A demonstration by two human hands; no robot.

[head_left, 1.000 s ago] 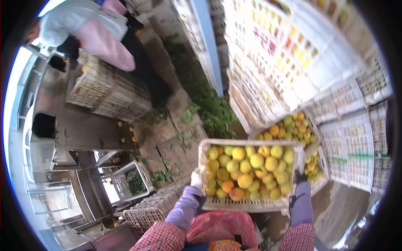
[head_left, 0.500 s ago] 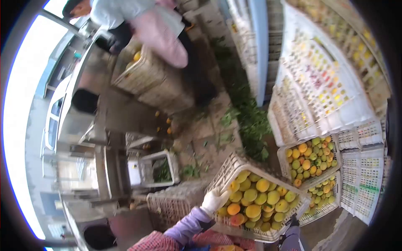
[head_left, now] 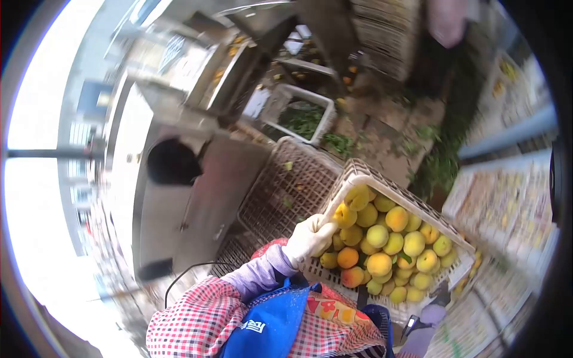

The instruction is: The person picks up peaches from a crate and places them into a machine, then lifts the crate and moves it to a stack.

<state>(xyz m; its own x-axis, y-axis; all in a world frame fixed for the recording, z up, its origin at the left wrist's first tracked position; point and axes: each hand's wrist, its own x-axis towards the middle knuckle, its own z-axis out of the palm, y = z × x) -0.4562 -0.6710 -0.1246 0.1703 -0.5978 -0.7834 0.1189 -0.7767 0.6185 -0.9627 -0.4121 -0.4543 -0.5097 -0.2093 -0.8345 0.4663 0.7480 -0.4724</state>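
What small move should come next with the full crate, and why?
Probably level the crate of peaches and lower it onto the lattice crate beside it: the left hand grips one rim, the right hand is at the opposite corner, and the load hangs tilted.

The single view sits on the person's head and looks steeply down past the checked sleeve [head_left: 197, 322] onto the crate of peaches [head_left: 388, 238], close below. Its fisheye lens bends the edges, taking in the metal machine [head_left: 197, 197] at left and the ground [head_left: 382, 137] ahead.
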